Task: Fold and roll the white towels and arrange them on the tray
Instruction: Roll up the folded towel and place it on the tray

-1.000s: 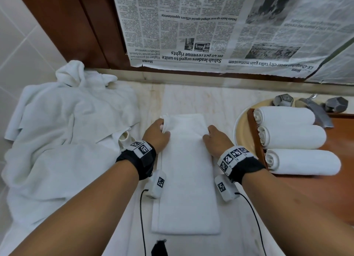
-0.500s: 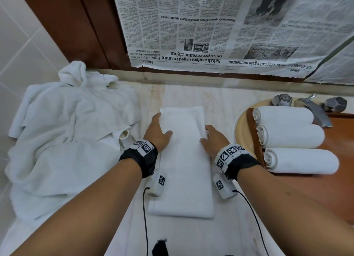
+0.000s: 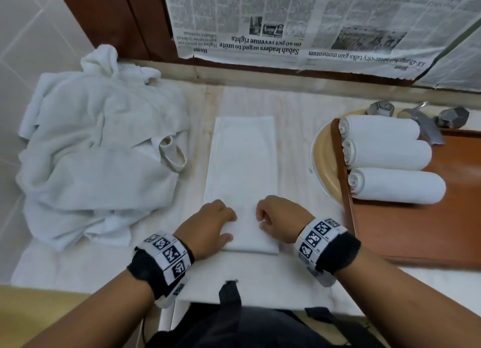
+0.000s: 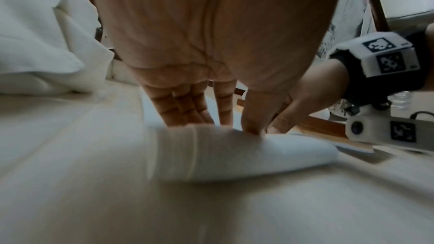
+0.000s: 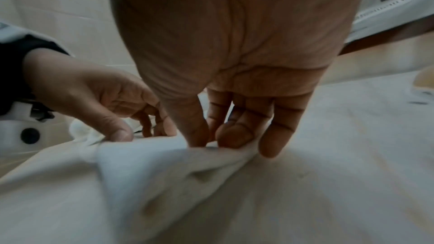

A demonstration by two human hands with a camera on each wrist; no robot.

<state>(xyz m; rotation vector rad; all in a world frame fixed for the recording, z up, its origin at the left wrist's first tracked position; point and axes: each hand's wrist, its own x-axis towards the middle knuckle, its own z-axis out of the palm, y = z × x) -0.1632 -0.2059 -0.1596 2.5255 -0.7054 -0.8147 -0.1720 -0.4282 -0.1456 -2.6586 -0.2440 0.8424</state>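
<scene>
White terry, folded into a long strip, lies on the counter's middle: the folded towel (image 3: 240,181) runs from near the back edge toward the front edge. From the head view, the left hand (image 3: 208,224) and right hand (image 3: 279,217) sit with curled fingers at its near end. Three rolled towels (image 3: 385,160) already lie side by side on the tray (image 3: 406,233) at the counter's right, and a heap of loose towels (image 3: 99,150) waits at the left.

From the left wrist, the left hand's fingers (image 4: 185,110) press down behind the lifted near edge, thumb against it.

From the right wrist, the right hand's thumb and fingers (image 5: 237,133) pinch the towel's near corner, raised off the counter; blur makes the grip's depth hard to judge.

Rolling seems about to start. Next, both hands should tuck the near edge over tightly and evenly, then roll toward the back edge, keeping the sides aligned.
</scene>
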